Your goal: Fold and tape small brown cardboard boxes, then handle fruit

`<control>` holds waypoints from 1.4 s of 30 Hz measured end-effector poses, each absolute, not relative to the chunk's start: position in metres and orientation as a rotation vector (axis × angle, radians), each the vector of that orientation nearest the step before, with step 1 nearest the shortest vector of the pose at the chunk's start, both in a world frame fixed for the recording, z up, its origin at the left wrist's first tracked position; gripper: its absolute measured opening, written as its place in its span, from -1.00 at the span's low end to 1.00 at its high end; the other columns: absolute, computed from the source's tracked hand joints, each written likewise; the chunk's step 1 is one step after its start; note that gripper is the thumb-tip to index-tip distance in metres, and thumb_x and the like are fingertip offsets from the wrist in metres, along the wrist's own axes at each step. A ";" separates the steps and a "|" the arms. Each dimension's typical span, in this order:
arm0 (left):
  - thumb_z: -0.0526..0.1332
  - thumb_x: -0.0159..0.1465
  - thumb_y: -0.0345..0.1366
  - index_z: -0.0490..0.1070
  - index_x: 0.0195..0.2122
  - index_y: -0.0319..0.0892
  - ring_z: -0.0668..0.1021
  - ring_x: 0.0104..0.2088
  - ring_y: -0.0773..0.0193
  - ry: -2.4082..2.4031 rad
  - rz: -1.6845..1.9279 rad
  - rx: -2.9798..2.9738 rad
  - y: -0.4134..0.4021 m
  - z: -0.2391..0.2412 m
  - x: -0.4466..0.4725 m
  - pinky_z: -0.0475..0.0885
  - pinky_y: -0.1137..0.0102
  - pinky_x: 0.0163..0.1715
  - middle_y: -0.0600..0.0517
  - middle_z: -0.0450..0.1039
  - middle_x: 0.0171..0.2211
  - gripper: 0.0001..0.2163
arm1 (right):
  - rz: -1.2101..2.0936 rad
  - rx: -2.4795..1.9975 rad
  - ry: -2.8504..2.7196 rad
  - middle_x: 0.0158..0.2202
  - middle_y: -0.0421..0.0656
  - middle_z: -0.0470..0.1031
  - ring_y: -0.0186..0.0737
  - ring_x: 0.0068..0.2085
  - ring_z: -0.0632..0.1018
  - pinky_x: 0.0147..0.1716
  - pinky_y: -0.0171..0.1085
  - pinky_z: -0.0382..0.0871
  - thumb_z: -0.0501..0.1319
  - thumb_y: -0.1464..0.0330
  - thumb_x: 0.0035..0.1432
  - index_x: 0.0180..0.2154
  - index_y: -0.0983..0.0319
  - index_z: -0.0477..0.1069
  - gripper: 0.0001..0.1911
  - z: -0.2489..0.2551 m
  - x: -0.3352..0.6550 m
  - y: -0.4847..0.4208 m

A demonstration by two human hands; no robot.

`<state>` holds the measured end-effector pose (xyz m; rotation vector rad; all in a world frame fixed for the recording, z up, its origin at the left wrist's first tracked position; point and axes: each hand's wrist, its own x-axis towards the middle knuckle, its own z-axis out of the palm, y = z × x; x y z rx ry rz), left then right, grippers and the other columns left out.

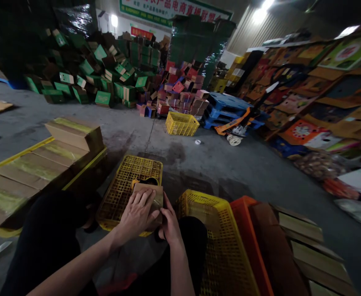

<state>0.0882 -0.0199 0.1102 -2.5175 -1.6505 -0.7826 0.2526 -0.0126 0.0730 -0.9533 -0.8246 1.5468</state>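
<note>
Cardboard box point(158, 196) lies beneath left fingers point(142, 197), beside right fingers point(168, 209).

Open floor point(164, 144) fwd of mesh crate point(121, 187), up to far yellow crate point(182, 124). Orange-black tool point(143, 181) blocks just beyond held box point(146, 188). R side: near yellow crate point(206, 197) in way; L side: carton row point(29, 170) blocks.

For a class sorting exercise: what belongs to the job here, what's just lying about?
Likely in use:
cardboard box, left hand and right hand on it;
yellow crate beneath;
probable tape dispenser.

Apparently lying about:
blue pallets;
orange pallet jack;
green cartons.
</note>
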 end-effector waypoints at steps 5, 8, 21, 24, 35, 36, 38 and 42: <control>0.09 0.40 -0.11 0.23 0.32 -0.19 0.39 0.18 -0.05 -1.641 -0.771 -2.526 -0.020 0.112 0.088 0.28 0.02 0.19 -0.16 0.38 0.20 -0.50 | 1.533 -0.965 -0.802 0.26 -0.27 0.40 -0.02 0.32 0.34 0.33 -0.01 0.13 0.26 0.32 0.07 0.23 0.00 0.37 -0.35 0.070 0.250 -0.007; 0.10 0.40 -0.11 0.23 0.32 -0.19 0.38 0.18 -0.06 -1.640 -0.769 -2.526 -0.020 0.111 0.088 0.28 0.01 0.19 -0.16 0.37 0.21 -0.50 | 1.486 -1.017 -0.830 0.27 -0.28 0.40 -0.04 0.32 0.34 0.33 -0.03 0.14 0.24 0.28 0.10 0.23 0.01 0.38 -0.39 0.071 0.250 -0.003; 0.11 0.40 -0.15 0.27 0.29 0.00 0.36 0.23 -0.03 -1.632 -0.789 -2.561 -0.023 0.116 0.086 0.23 0.02 0.22 -0.11 0.35 0.23 -0.56 | 1.361 -1.177 -0.798 0.16 -0.20 0.52 -0.02 0.21 0.46 0.22 -0.09 0.30 0.29 0.21 0.02 0.09 0.09 0.50 -0.45 0.073 0.240 0.021; 0.12 0.39 -0.16 0.30 0.27 -0.04 0.35 0.23 -0.03 -1.618 -0.802 -2.566 -0.022 0.115 0.087 0.22 0.01 0.23 -0.12 0.34 0.23 -0.58 | 1.350 -1.189 -0.817 0.14 -0.17 0.53 -0.03 0.18 0.48 0.18 -0.12 0.34 0.28 0.22 0.02 0.10 0.10 0.49 -0.45 0.078 0.240 0.019; 0.10 0.39 -0.16 0.24 0.31 -0.17 0.36 0.22 -0.08 -1.650 -0.806 -2.545 -0.021 0.110 0.092 0.20 -0.04 0.24 -0.17 0.36 0.22 -0.52 | 1.288 -1.253 -0.956 -0.04 -0.16 0.62 0.00 0.02 0.56 0.05 -0.10 0.43 0.30 0.23 0.02 -0.01 0.11 0.52 -0.56 0.087 0.242 0.027; 0.11 0.39 -0.15 0.23 0.31 -0.18 0.37 0.22 -0.08 -1.657 -0.804 -2.542 -0.021 0.109 0.092 0.20 -0.03 0.24 -0.18 0.36 0.22 -0.51 | 1.259 -1.275 -0.960 -0.04 -0.17 0.62 0.01 0.02 0.56 0.06 -0.09 0.42 0.31 0.22 0.01 -0.03 0.12 0.52 -0.57 0.086 0.242 0.029; 0.11 0.39 -0.14 0.21 0.32 -0.20 0.38 0.21 -0.08 -1.669 -0.801 -2.534 -0.021 0.109 0.092 0.22 -0.03 0.23 -0.19 0.37 0.21 -0.49 | 1.218 -1.302 -0.965 -0.05 -0.17 0.62 0.01 0.02 0.55 0.08 -0.08 0.41 0.33 0.20 -0.01 -0.06 0.12 0.53 -0.58 0.085 0.240 0.031; 0.10 0.39 -0.14 0.20 0.33 -0.22 0.37 0.22 -0.08 -1.672 -0.797 -2.532 -0.022 0.108 0.091 0.24 -0.01 0.22 -0.20 0.35 0.22 -0.48 | 1.300 -1.245 -0.966 -0.04 -0.16 0.61 0.02 0.05 0.55 0.08 -0.08 0.41 0.33 0.18 0.02 -0.04 0.12 0.52 -0.57 0.090 0.242 0.028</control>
